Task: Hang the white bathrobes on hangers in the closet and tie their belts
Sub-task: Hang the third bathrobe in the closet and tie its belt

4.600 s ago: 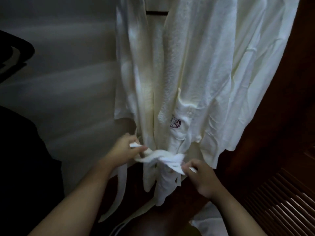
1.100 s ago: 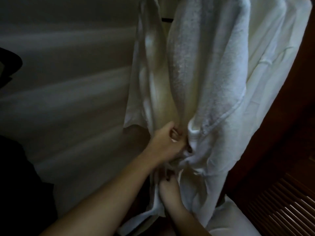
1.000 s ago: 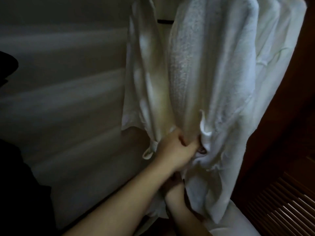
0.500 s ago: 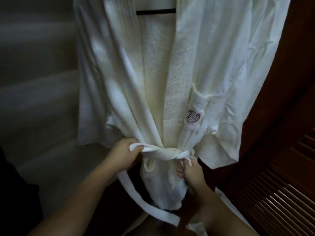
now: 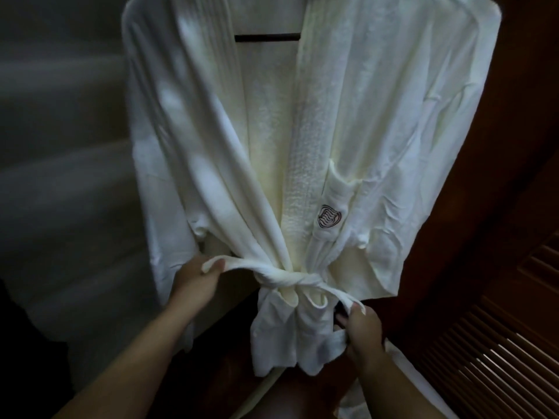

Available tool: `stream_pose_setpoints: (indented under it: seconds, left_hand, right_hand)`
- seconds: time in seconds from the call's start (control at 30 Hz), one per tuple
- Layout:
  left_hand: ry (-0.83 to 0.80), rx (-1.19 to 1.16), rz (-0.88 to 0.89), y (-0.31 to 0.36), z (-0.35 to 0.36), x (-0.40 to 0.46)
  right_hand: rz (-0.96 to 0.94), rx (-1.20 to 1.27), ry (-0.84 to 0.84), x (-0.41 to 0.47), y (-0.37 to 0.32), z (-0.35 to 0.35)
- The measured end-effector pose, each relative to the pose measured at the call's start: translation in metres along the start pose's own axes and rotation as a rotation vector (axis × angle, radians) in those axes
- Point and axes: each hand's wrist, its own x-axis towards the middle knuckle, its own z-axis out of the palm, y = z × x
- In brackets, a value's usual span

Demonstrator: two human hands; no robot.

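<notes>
White terry bathrobe hangs on its hanger, belt crossed at the waist between the grips; left hand pinches one end, right hand clutches the other, so I'd pull both outward evenly to cinch the knot centred.

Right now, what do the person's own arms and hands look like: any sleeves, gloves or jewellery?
Both forearms are bare up to the frame's edge, with no sleeves in view. The left hand and right hand wear no gloves. No rings, watch or bracelets show, though the dim light could hide small ones.
</notes>
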Motion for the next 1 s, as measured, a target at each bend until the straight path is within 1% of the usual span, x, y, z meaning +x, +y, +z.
stream_pose_setpoints:
  seconds: [0.03,0.13,0.27,0.37,0.47,0.53,0.57,0.67,0.7,0.73,0.77,0.8,0.83,0.87,0.93,1.0]
  left_hand:
    - [-0.021,-0.052,-0.024,-0.004,0.007,-0.005]
    - [-0.05,-0.198,-0.069,-0.016,0.023,-0.018]
    - [-0.092,-0.309,-0.066,-0.031,0.033,-0.03]
    - [-0.114,-0.288,-0.061,-0.044,0.033,-0.034]
    - [-0.146,-0.245,-0.119,-0.045,0.024,-0.032]
    - [-0.126,-0.254,-0.117,-0.034,0.016,-0.027]
    - [-0.101,-0.275,-0.1,-0.023,0.01,-0.024]
    - [0.034,-0.36,0.017,0.023,-0.01,-0.018]
    - [0.069,-0.39,0.061,0.04,-0.019,-0.016]
    - [0.112,-0.416,0.115,0.059,-0.03,-0.014]
    - [0.153,-0.421,0.165,0.076,-0.041,-0.01]
    - [0.192,-0.426,0.218,0.092,-0.053,-0.006]
    - [0.226,-0.442,0.266,0.109,-0.067,-0.003]
    - [0.263,-0.466,0.315,0.129,-0.083,0.0]
    - [0.335,-0.479,0.432,0.172,-0.118,0.006]
    - [0.407,-0.451,0.53,0.213,-0.147,0.019]
  right_hand:
    - [-0.004,-0.032,-0.018,-0.004,0.005,0.001]
    - [-0.061,-0.229,-0.098,-0.023,0.02,0.004]
    - [-0.176,-0.417,-0.11,-0.038,0.044,0.005]
    - [-0.18,-0.499,-0.136,-0.054,0.033,0.011]
    - [-0.22,-0.58,-0.137,-0.077,0.0,0.021]
    - [-0.389,-0.574,-0.147,-0.099,-0.034,0.03]
    - [-0.523,-0.547,-0.143,-0.111,-0.053,0.034]
    - [-1.009,-0.413,-0.129,-0.161,-0.12,0.038]
    - [-1.201,-0.356,-0.108,-0.176,-0.142,0.037]
    - [-1.387,-0.302,-0.061,-0.192,-0.168,0.034]
    - [-1.536,-0.261,0.008,-0.203,-0.191,0.031]
    - [-1.625,-0.24,0.081,-0.212,-0.214,0.028]
    - [-1.676,-0.233,0.152,-0.219,-0.236,0.024]
    - [-1.687,-0.248,0.225,-0.224,-0.26,0.02]
    - [-1.637,-0.348,0.356,-0.23,-0.302,0.015]
    - [-1.586,-0.475,0.43,-0.231,-0.339,0.011]
